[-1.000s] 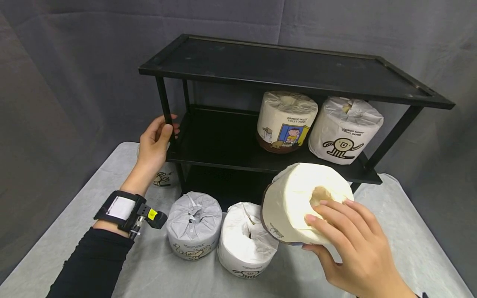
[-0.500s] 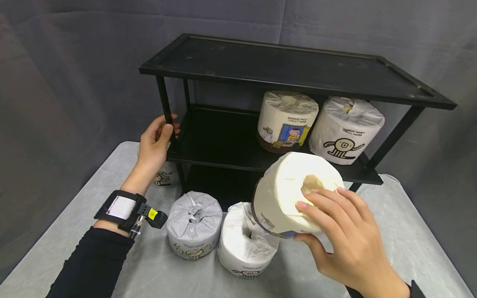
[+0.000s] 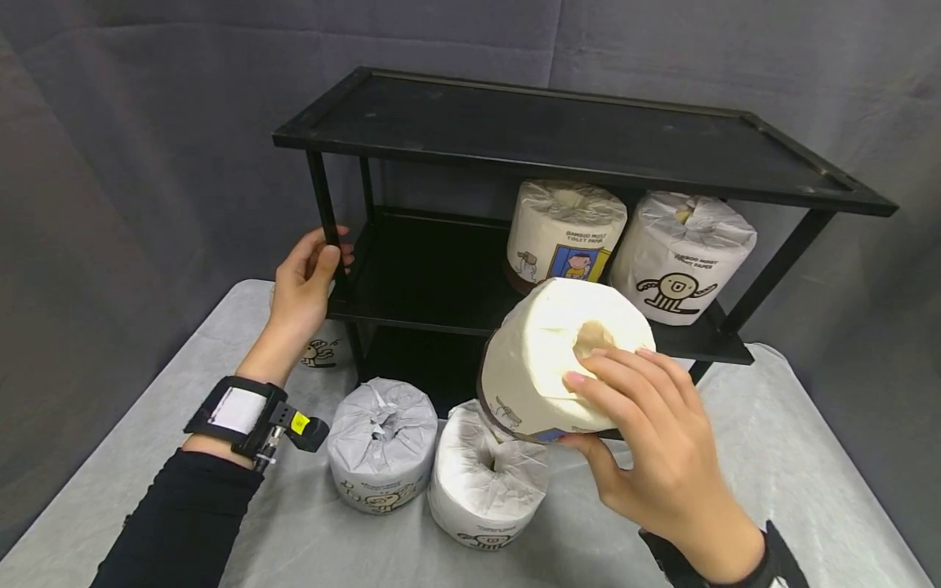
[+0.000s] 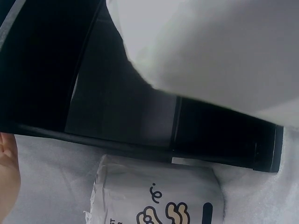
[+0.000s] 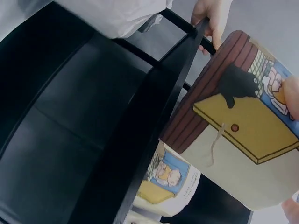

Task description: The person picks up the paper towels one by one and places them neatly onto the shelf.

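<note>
My left hand (image 3: pixel 305 273) grips the left front post (image 3: pixel 321 192) of a black shelf rack, its thumb in front and its fingers reaching round behind. With my right hand (image 3: pixel 662 457) I hold a wrapped toilet paper roll (image 3: pixel 507 367) in front of the middle shelf, thumb below and fingertips at the core hole. The roll is tilted with one pale end towards me; the right wrist view shows its printed side (image 5: pixel 233 112). Behind it on the middle shelf stands a toilet roll with a cartoon print (image 3: pixel 566 212), next to a white one (image 3: pixel 684 253).
Two wrapped rolls, one on the left (image 3: pixel 382 445) and one on the right (image 3: pixel 488 482), stand on the grey-white tabletop (image 3: pixel 294 506) before the rack. Another roll (image 3: pixel 323 347) is partly hidden behind my left forearm. The rack's top board (image 3: pixel 559 122) overhangs the middle shelf (image 3: pixel 434 269).
My right hand has carried the roll left and upward towards the middle shelf, and it now covers the lower part of the cartoon-print roll. The left hand keeps its place on the post.
</note>
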